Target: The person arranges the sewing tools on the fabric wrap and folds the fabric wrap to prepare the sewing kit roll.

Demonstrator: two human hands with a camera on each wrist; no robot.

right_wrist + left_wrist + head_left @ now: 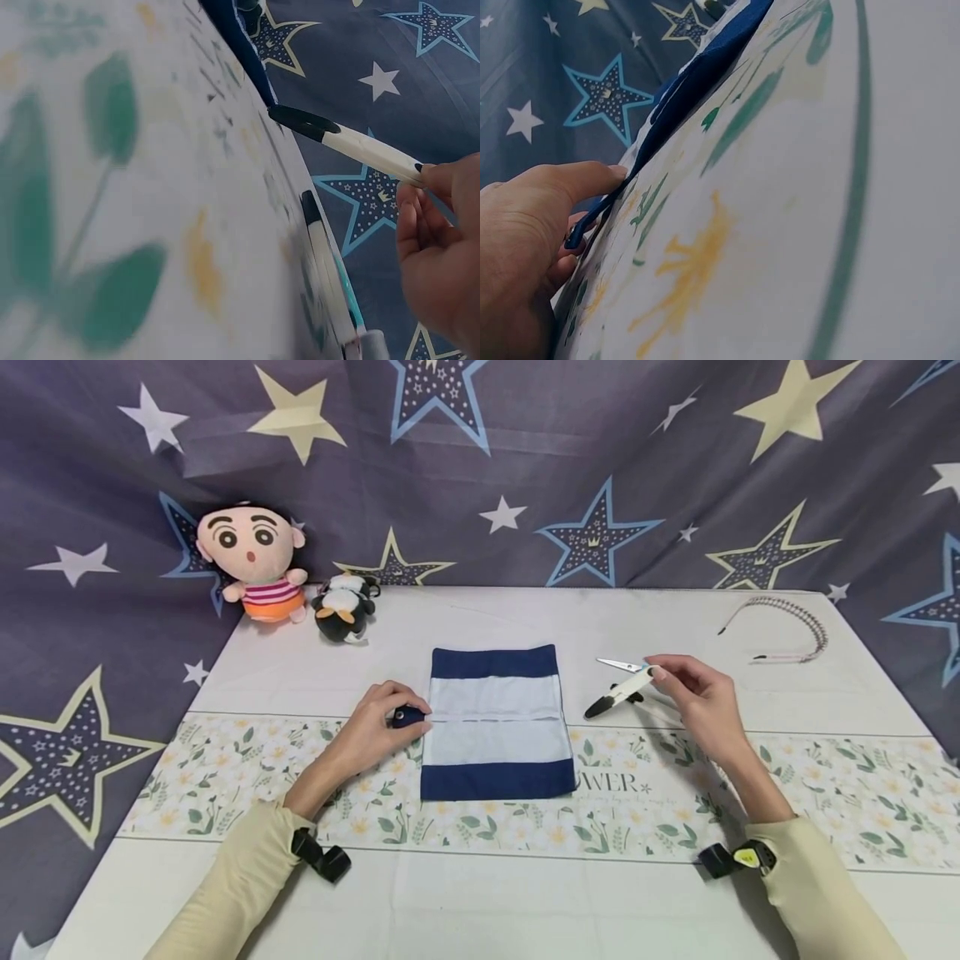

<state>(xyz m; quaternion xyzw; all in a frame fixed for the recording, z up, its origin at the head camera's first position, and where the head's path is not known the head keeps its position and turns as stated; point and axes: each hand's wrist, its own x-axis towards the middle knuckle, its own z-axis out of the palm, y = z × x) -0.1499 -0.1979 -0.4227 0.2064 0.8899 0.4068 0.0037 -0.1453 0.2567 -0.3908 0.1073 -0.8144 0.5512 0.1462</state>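
Left hand [378, 727] pinches the navy tab [406, 717] of a flat, navy-banded pale cloth [498, 697] mid-worktop [495, 902]; the right hand [705, 706] pinches a black-ended white marker [628, 687] near scissors [617, 664] and a second marker [328, 270]. Plush doll [255, 552] and black-and-white plush [343, 612] sit near the far-left corner, a headband [812, 620] by the far-right.

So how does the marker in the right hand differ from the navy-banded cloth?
The marker is slim; the cloth is broad. The right hand holds the marker above the table; the cloth lies on it, its navy tab in the left hand. Both have pale and dark parts.
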